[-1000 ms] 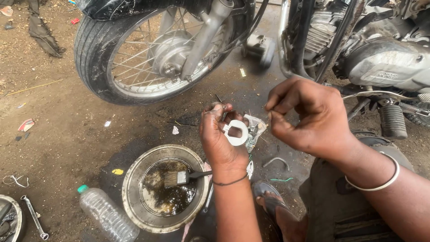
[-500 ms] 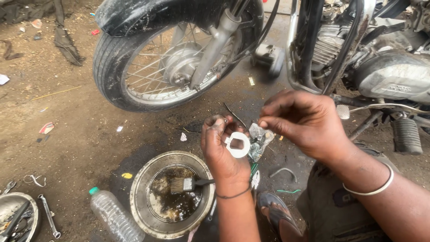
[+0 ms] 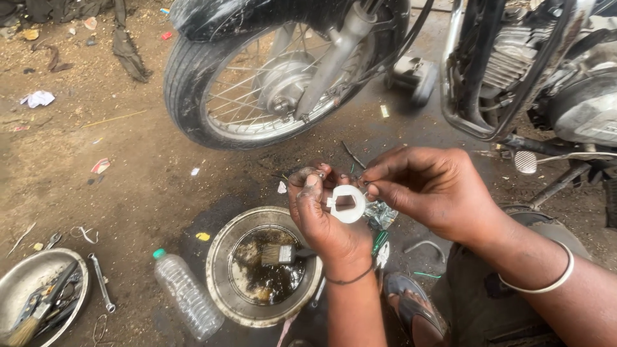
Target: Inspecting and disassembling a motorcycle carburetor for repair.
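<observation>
Left grip (image 3: 324,212) closed around white ring (image 3: 348,204), right grip (image 3: 427,189) pinching its edge.

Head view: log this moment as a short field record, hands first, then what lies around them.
left hand: holds a white ring-shaped part upright in its fingertips
right hand: fingertips pinched at the ring's right edge
below the hands: metal bowl of dark liquid, a paintbrush lying in it
beside the bowl: clear plastic bottle with green cap, lying on its side
far left: second metal dish holding tools; spanner on the ground next to it
behind: motorcycle front wheel, raised ground contact not clear
ground: oil-stained dirt
</observation>
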